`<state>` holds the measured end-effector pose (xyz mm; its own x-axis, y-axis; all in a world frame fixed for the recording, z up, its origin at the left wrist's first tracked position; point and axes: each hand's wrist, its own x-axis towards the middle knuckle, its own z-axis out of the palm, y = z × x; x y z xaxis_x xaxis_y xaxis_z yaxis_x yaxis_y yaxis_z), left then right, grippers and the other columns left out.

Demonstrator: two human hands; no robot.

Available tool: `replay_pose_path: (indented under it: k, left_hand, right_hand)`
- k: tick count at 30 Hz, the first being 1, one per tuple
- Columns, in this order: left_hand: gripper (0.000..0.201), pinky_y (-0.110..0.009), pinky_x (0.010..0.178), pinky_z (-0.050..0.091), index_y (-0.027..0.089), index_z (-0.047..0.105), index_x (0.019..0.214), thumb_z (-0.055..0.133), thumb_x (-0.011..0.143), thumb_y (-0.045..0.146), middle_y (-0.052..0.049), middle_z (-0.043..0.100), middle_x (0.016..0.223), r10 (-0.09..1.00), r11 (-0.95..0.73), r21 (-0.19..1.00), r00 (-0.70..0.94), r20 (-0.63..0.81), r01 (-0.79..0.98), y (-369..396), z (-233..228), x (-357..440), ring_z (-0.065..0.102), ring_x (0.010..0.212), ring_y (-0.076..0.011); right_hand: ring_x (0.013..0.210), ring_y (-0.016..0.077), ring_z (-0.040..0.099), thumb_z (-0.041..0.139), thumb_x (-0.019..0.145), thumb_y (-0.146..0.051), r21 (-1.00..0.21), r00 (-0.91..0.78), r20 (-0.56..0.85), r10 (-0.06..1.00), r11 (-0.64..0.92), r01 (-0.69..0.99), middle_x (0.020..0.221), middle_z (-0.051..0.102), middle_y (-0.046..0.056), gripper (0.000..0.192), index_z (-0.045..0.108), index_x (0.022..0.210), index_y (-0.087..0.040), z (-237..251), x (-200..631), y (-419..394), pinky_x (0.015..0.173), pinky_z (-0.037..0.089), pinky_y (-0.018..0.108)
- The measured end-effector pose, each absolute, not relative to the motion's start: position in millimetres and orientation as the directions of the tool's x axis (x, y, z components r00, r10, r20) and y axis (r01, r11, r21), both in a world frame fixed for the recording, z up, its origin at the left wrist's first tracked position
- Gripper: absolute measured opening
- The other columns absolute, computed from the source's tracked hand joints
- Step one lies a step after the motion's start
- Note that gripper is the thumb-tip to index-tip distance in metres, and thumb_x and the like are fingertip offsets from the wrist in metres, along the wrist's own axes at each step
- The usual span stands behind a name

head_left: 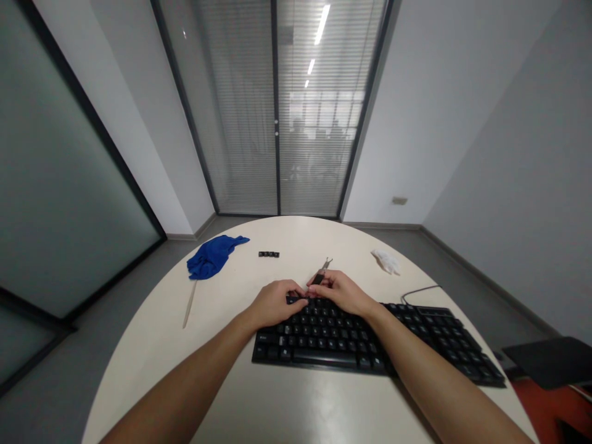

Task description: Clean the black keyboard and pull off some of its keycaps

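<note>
A black keyboard (324, 356) lies on the round table in front of me. My left hand (280, 302) is closed at its upper left edge, thumb on the top row and fingers curled over the back. My right hand (340, 291) grips a keycap puller (319, 278) by its dark handle, with the forked metal end pointing up and away from the keys. The fingertips of both hands nearly meet over the back row, hiding the keys beneath. Farther off, several loose black keycaps (269, 254) stand in a short row.
A blue cloth (211, 256) lies at the left of the pale table (152, 376), with a thin light stick (189, 305) below it. At the right is a crumpled white tissue (386, 262). The keyboard's cable (419, 290) runs off the right edge. A dark chair part (550, 361) stands beside the table.
</note>
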<state>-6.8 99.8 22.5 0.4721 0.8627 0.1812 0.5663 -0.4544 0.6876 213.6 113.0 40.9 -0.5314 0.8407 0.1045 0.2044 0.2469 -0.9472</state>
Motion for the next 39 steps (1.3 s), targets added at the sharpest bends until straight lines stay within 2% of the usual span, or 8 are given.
replay_pose_path:
  k: [7, 12, 19, 31, 35, 39]
  left_hand:
    - [0.020, -0.029, 0.081, 0.051, 0.024, 0.074, 0.096, 0.061, 0.082, 0.030, -0.001, 0.075, 0.096, 0.862, -0.461, 0.653, 0.479, 0.167, 0.601, 96.5, 31.0, -6.6, 0.068, 0.089, -0.0204]
    - [0.022, -0.028, 0.082, 0.051, 0.024, 0.074, 0.098, 0.059, 0.082, 0.025, -0.001, 0.076, 0.100, 0.859, -0.469, 0.644, 0.483, 0.171, 0.605, 97.9, 28.3, -6.8, 0.068, 0.091, -0.0203]
    - [0.019, -0.029, 0.078, 0.050, 0.022, 0.072, 0.095, 0.058, 0.083, 0.026, -0.002, 0.074, 0.095, 0.851, -0.490, 0.625, 0.490, 0.190, 0.608, 98.6, 26.4, -7.0, 0.068, 0.087, -0.0207]
    - [0.022, -0.029, 0.083, 0.050, 0.024, 0.073, 0.099, 0.060, 0.082, 0.025, -0.002, 0.075, 0.102, 0.857, -0.475, 0.633, 0.485, 0.174, 0.611, 98.5, 25.8, -7.3, 0.068, 0.093, -0.0208]
    - [0.022, -0.030, 0.084, 0.051, 0.024, 0.073, 0.100, 0.062, 0.082, 0.027, -0.002, 0.075, 0.101, 0.857, -0.475, 0.628, 0.486, 0.171, 0.617, 98.4, 26.8, -7.3, 0.067, 0.093, -0.0214]
    - [0.021, -0.029, 0.082, 0.051, 0.023, 0.073, 0.100, 0.065, 0.082, 0.033, -0.002, 0.075, 0.099, 0.863, -0.463, 0.640, 0.477, 0.168, 0.613, 98.4, 26.0, -7.0, 0.068, 0.091, -0.0212]
  right_hand:
    - [0.087, 0.0199, 0.066, 0.072, 0.084, -0.047, -0.912, -0.589, 0.159, 0.792, 0.346, 0.219, 0.093, 0.075, 0.006, 0.033, 0.075, 0.095, -0.016, 39.5, 216.3, 111.3, 0.082, 0.051, 0.030]
    - [0.076, 0.0176, 0.065, 0.068, 0.087, -0.048, -0.869, -0.572, 0.207, 0.793, 0.418, 0.265, 0.088, 0.075, 0.005, 0.034, 0.076, 0.098, -0.017, 36.8, 215.0, 109.0, 0.070, 0.050, 0.027]
    - [0.076, 0.0172, 0.063, 0.066, 0.090, -0.047, -0.759, -0.559, 0.298, 0.774, 0.547, 0.353, 0.089, 0.074, 0.006, 0.033, 0.075, 0.097, -0.017, 39.6, 210.2, 104.3, 0.071, 0.049, 0.027]
    - [0.068, 0.0150, 0.058, 0.063, 0.090, -0.051, -0.764, -0.509, 0.269, 0.818, 0.503, 0.405, 0.077, 0.070, 0.002, 0.036, 0.075, 0.101, -0.019, 38.3, 209.1, 104.3, 0.063, 0.044, 0.025]
    - [0.064, 0.0143, 0.055, 0.064, 0.089, -0.054, -0.776, -0.483, 0.241, 0.842, 0.466, 0.424, 0.068, 0.064, 0.000, 0.037, 0.074, 0.096, -0.019, 38.7, 207.7, 105.0, 0.059, 0.040, 0.024]
    - [0.064, 0.0142, 0.055, 0.063, 0.088, -0.056, -0.795, -0.485, 0.213, 0.848, 0.439, 0.419, 0.069, 0.064, 0.000, 0.040, 0.073, 0.092, -0.018, 40.8, 206.8, 105.3, 0.059, 0.040, 0.024]
